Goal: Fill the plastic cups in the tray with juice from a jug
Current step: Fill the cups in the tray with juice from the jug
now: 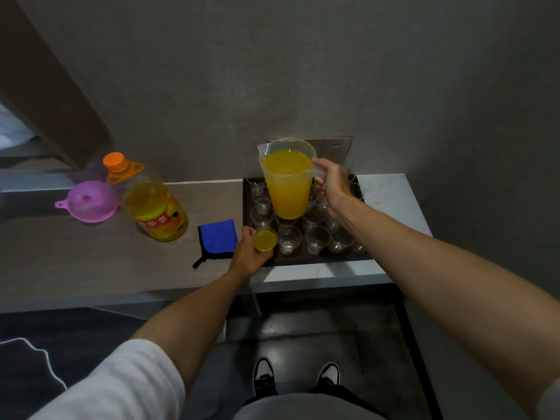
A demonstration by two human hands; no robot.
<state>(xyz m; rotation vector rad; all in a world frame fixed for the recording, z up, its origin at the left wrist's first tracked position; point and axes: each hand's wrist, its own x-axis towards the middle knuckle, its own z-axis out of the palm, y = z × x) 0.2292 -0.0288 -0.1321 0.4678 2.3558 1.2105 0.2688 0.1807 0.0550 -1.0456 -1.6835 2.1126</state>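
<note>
Right hand (331, 184) is gripping the juice jug (287, 180) by its handle, upright above the tray (247, 207). Left hand (248, 253) is curling around the filled cup (265, 241) at the tray's 7 o'clock corner; the nearest empty cup (289, 240) is sitting at 6 o'clock from the spout.

Clear glossy plastic jug (287, 180) and cups (317, 239); soft blue cloth (218, 239); matt counter (75, 253)

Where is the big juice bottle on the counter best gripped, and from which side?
Take the juice bottle by the orange carry handle at its neck, coming from above. The body looks wide for one hand, and the handle loop sticks out free beside the cap.
</note>
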